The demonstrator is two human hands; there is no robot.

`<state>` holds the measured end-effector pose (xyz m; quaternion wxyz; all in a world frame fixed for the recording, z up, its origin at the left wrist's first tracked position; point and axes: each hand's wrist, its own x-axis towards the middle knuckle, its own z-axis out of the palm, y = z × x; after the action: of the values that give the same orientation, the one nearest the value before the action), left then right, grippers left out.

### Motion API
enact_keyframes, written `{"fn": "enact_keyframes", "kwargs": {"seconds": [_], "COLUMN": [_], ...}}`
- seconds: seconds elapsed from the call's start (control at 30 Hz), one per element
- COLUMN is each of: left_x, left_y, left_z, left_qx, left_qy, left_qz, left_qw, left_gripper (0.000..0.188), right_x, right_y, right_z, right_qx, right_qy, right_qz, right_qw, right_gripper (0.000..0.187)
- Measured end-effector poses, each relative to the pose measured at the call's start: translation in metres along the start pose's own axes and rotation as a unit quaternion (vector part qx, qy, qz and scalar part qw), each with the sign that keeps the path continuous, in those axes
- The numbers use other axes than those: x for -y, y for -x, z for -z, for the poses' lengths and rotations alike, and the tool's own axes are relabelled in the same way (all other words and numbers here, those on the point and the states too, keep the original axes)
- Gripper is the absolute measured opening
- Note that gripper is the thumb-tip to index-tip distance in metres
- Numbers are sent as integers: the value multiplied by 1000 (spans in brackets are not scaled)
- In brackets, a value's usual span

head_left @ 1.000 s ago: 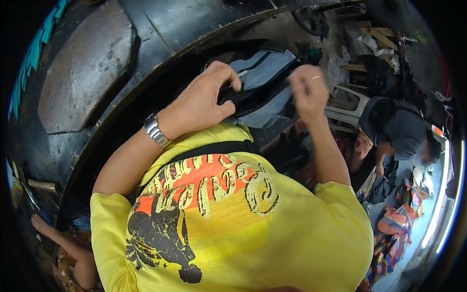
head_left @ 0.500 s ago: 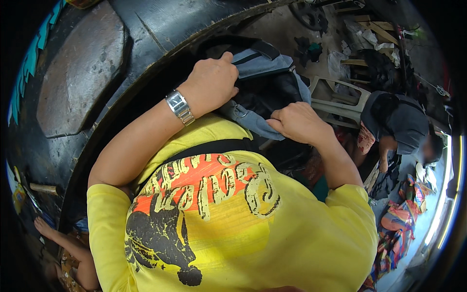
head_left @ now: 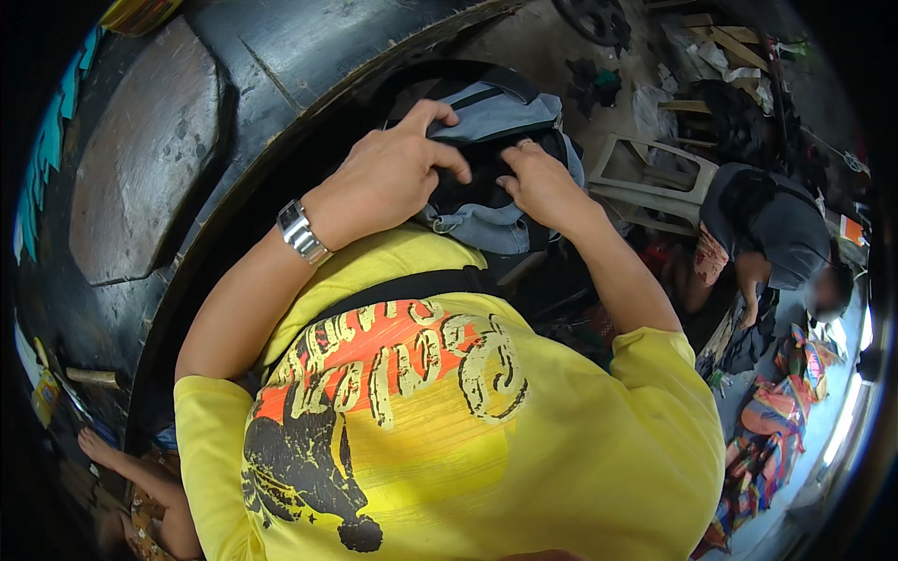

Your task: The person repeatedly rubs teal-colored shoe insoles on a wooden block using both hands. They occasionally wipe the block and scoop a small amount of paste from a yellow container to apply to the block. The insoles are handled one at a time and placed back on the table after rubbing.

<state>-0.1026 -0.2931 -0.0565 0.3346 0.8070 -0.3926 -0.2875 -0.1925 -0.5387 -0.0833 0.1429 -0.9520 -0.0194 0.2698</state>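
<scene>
A blue-grey fabric bag [head_left: 486, 222] with a black lining and dark straps lies in front of me, its mouth gaping. My left hand [head_left: 388, 173] hovers over the bag's left side. Its index finger and thumb are spread, and nothing shows between them; a metal-band watch [head_left: 302, 232] is on that wrist. Over the right side of the mouth is my right hand [head_left: 547, 187], thumb and forefinger apart, fingertips reaching toward the dark lining. The inside of the bag is mostly in shadow, so its contents cannot be made out.
A black worktable [head_left: 267, 47] with a brown board [head_left: 145, 154] curves along the left. At right, a person [head_left: 767, 224] bends forward near a beige plastic stool [head_left: 655, 182]. Colourful fabric [head_left: 772, 411] lies farther right. Another person's arm [head_left: 140, 472] shows at lower left.
My right hand has let go of the bag's near rim and moved up and left over its mouth. My left hand has come off the upper edge, its fingers spreading lower down.
</scene>
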Motion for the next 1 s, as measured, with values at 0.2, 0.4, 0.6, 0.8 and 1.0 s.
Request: {"fn": "enact_keyframes", "kwargs": {"seconds": [0.2,0.4,0.6,0.8,1.0], "left_x": [-7,-2,4,2,2], "left_y": [0,-5,-6,-4,-5], "left_z": [-9,-14,-16,-14,-11], "left_qx": [31,-6,-27,-11,-55], "left_qy": [-155,-104,-68,-10,-4], "left_qz": [73,50,23,34,-5], "left_qw": [985,993,997,999,998], "left_gripper": [51,71,77,84,86], "right_x": [-23,-28,-5,-2,-15], "right_y": [0,19,8,-17,-52], "right_z": [-23,-27,-19,-24,-39], "right_qx": [158,304,315,9,120], "right_qy": [201,181,105,108,152], "right_qz": [89,195,65,85,45], "right_qw": [963,915,941,990,980], "right_gripper": [37,31,25,37,49]}}
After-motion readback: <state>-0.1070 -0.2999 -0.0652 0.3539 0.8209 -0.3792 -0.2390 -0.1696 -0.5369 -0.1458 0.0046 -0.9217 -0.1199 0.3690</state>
